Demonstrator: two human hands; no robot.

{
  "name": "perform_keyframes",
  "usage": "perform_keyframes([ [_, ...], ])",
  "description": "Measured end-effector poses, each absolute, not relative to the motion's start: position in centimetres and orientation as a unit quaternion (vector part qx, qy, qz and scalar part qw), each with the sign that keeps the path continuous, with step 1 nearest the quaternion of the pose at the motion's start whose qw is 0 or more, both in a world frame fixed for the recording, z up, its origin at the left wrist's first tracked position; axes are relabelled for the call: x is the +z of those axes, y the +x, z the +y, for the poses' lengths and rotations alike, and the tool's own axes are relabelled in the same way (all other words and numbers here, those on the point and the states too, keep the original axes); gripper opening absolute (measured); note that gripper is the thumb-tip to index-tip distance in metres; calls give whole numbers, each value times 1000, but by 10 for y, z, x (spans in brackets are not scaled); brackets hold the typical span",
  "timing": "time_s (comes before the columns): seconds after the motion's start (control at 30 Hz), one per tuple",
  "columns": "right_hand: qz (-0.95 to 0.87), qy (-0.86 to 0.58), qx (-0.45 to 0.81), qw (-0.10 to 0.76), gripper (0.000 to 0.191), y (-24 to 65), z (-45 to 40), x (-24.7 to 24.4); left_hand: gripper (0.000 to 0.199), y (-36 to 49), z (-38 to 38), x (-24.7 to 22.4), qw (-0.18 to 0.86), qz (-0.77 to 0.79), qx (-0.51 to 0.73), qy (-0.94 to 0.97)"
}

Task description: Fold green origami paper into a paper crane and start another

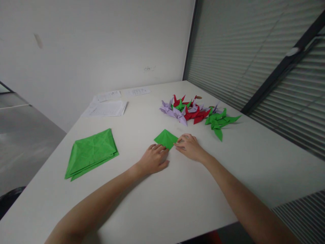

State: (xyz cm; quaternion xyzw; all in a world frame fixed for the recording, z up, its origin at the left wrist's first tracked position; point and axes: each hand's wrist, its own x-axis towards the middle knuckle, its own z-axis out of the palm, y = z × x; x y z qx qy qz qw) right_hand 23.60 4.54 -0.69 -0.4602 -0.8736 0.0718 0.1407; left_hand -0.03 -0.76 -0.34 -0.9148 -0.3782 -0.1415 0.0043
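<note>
A small green origami paper (165, 137), folded to a diamond with crease lines fanning from its far corner, lies on the white table. My left hand (154, 159) rests palm down at its near corner, fingertips on the paper and thumb apart. At the right corner, my right hand (189, 146) has its fingers and thumb together on the paper's edge. The near part of the paper is partly hidden by my left fingers.
To the left lies a stack of creased green paper sheets (93, 149). Red paper cranes (198, 115), purple paper cranes (179, 116) and green paper cranes (218, 121) are heaped at the back right. Printed sheets (108, 108) lie at the back left. Window blinds (228, 51) border the right side.
</note>
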Motion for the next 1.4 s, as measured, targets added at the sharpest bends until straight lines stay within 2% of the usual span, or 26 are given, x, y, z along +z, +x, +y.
perform_keyframes([
  [0.23, -822, -546, 12, 163, 28, 247, 54, -15, 42, 0, -8, -5, 2, -376, -144, -915],
  [0.43, -843, -476, 7, 250, 34, 231, 46, -8, 44, -1, -8, -6, -3, -377, -142, -915],
  [0.57, -884, -418, 52, 205, 32, 227, 42, -9, 45, -3, -6, -7, -10, -382, -145, -913],
  [0.7, -856, -491, 26, 161, 23, 235, 44, -7, 40, -6, -3, -7, -19, -383, -154, -911],
  [0.8, -831, -524, 9, 185, 25, 240, 48, -4, 35, -7, -2, -7, -18, -378, -167, -910],
  [0.97, -854, -451, 57, 252, 35, 235, 52, -12, 32, -7, 2, -11, -27, -382, -194, -903],
  [1.13, -880, -420, 61, 214, 31, 231, 50, -25, 15, -8, 5, -17, -31, -392, -209, -895],
  [1.27, -875, -434, 49, 211, 25, 231, 47, -20, 24, -8, 3, -18, -3, -425, -209, -881],
  [1.4, -889, -405, 93, 190, 20, 227, 43, -8, 29, -7, 1, -16, 18, -457, -226, -860],
])
